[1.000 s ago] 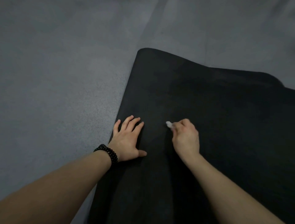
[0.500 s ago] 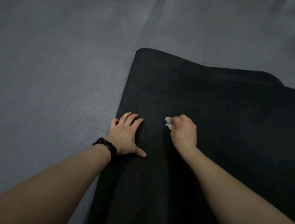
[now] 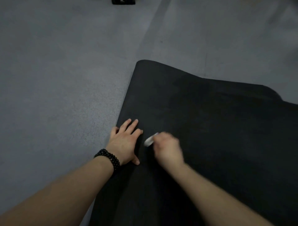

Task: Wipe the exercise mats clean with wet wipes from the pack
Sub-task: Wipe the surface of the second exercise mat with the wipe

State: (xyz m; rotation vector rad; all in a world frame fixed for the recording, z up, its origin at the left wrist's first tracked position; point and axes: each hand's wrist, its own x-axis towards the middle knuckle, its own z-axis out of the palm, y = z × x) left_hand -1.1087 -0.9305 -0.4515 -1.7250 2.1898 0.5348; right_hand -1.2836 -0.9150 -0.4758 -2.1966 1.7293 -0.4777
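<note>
Your left hand (image 3: pixel 125 143) lies flat on the black exercise mat (image 3: pixel 209 129) just inside its left edge, a little below the middle of the frame; the fingers are straight and spread, the thumb points toward the lower right, and a black bead bracelet (image 3: pixel 108 157) circles the wrist. Your right hand (image 3: pixel 167 149) sits just to the right of it, also on the mat; its fingers are curled round a small white wet wipe (image 3: pixel 149 141) that pokes out at the hand's upper left, and the hand is blurred, so whether the wipe presses the surface or only skims it I can't quite tell. The mat fills the lower right of the frame, its far corner rounded near the centre; its far edge ripples toward the right. Grey carpet (image 3: pixel 56 80) covers the left and top; a dark object (image 3: pixel 123 2) is cut off at the top edge.
</note>
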